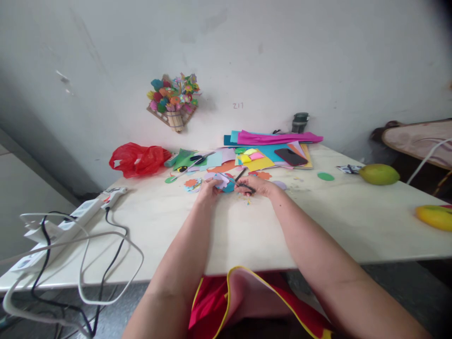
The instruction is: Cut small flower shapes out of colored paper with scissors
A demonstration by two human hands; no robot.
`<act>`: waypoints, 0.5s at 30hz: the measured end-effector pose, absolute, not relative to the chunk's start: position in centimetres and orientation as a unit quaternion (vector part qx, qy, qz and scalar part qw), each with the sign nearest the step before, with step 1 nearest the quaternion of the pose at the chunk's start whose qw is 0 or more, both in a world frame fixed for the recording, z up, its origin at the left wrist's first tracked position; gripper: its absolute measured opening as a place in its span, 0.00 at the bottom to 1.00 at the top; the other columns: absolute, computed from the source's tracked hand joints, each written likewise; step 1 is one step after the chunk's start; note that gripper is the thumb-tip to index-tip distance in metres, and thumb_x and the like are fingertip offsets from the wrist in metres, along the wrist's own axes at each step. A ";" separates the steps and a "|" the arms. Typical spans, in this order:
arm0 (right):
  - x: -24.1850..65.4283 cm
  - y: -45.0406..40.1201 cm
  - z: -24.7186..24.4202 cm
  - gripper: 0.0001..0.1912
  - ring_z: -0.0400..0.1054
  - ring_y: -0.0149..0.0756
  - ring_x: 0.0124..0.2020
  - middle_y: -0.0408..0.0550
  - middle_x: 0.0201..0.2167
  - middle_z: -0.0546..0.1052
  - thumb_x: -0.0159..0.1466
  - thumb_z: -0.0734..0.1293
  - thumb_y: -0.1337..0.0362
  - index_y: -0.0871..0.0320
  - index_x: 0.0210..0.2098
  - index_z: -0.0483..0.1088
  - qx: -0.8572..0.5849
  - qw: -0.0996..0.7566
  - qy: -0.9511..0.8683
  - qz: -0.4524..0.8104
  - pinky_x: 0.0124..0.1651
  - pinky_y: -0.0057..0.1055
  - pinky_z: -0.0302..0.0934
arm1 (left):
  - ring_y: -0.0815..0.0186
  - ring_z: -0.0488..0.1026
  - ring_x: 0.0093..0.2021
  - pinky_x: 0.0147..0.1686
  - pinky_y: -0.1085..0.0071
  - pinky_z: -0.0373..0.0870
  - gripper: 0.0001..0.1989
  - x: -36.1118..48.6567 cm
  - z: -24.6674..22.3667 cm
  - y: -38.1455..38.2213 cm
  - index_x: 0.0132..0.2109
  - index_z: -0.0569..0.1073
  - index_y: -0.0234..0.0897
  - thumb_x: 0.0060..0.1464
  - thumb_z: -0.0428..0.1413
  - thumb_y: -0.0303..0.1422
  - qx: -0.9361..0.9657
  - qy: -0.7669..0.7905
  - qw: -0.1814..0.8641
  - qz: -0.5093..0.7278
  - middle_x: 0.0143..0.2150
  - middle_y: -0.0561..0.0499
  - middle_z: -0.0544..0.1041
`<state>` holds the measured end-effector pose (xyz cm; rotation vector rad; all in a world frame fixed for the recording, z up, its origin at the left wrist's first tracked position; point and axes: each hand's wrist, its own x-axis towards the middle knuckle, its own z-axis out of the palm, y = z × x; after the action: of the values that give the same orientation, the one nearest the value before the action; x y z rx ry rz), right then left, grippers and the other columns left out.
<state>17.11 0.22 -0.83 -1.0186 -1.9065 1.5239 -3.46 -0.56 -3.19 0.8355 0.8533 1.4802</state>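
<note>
My left hand is closed on a small lilac paper piece, which looks like a cut flower shape. In my right hand are scissors with dark handles, their blades pointing left toward that paper. A blue paper piece shows just below the blades. Orange paper flowers and other cut shapes lie left of my left hand. Small paper scraps are scattered below the scissors. Whether the blades touch the lilac paper, I cannot tell.
Coloured paper sheets, a phone and a second pair of scissors lie behind my hands. A red plastic bag sits back left. Power strips with loose cables fill the left edge. Mangoes lie on the right.
</note>
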 end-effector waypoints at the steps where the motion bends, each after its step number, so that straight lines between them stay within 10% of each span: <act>1: 17.1 0.2 -0.8 0.13 0.59 0.24 0.16 0.37 0.16 0.70 0.53 0.78 0.63 0.59 0.29 0.72 -0.376 0.244 -0.697 0.560 0.20 0.22 0.52 | 0.68 0.71 0.24 0.27 0.71 0.67 0.08 -3.5 -3.2 -0.6 0.25 0.75 0.34 0.32 0.65 0.23 0.358 0.366 0.581 0.633 0.24 0.51 0.77; 15: 17.0 0.0 -0.4 0.12 0.59 0.23 0.16 0.37 0.16 0.70 0.52 0.79 0.66 0.60 0.29 0.72 -0.391 0.253 -0.690 0.554 0.20 0.22 0.52 | 0.68 0.70 0.23 0.26 0.72 0.67 0.08 -3.4 -3.0 -0.7 0.23 0.73 0.35 0.31 0.64 0.23 0.360 0.366 0.578 0.634 0.22 0.52 0.76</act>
<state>17.03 -0.02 -0.45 -1.0640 -1.8753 1.5050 -3.37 -0.73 -3.00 0.8426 0.8557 1.4838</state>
